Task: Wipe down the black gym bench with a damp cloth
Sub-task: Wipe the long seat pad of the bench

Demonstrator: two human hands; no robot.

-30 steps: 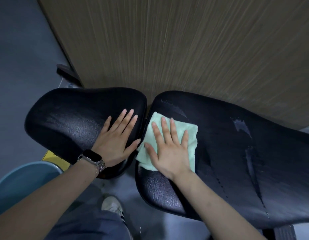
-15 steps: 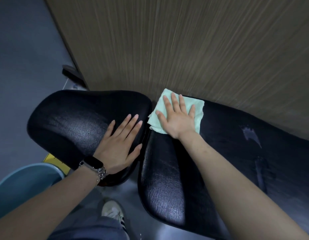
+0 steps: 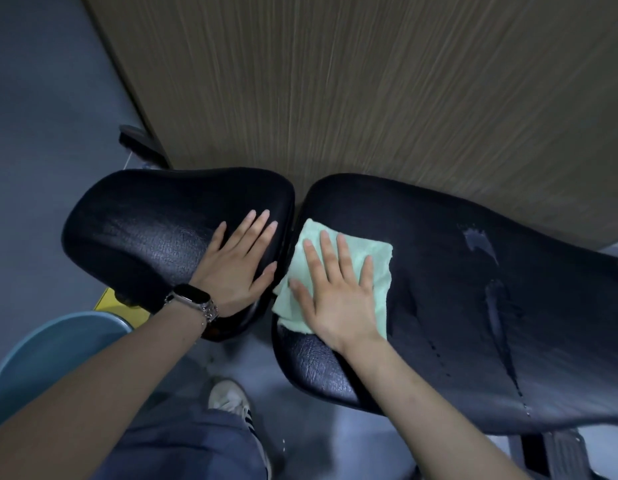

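Change: the right hand (image 3: 338,292) had drawn the green cloth (image 3: 378,268) back from the long pad's (image 3: 456,323) far edge to its near end
Hands: right lay flat, fingers straight, pressing the cloth; left hand (image 3: 236,265) flat, bracing the seat pad (image 3: 144,226)
Meaning: probably mid-stroke; the torn stretch awaited wiping

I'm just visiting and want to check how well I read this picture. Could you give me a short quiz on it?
1. True or false: the left hand presses the cloth.
2. Which pad carries the cloth? A) the smaller left pad B) the longer right pad
3. Fill in: the right hand lies ___ on the cloth, fingers straight.

Key: 1 false, it rests on the bare left pad; 2 B; 3 flat.
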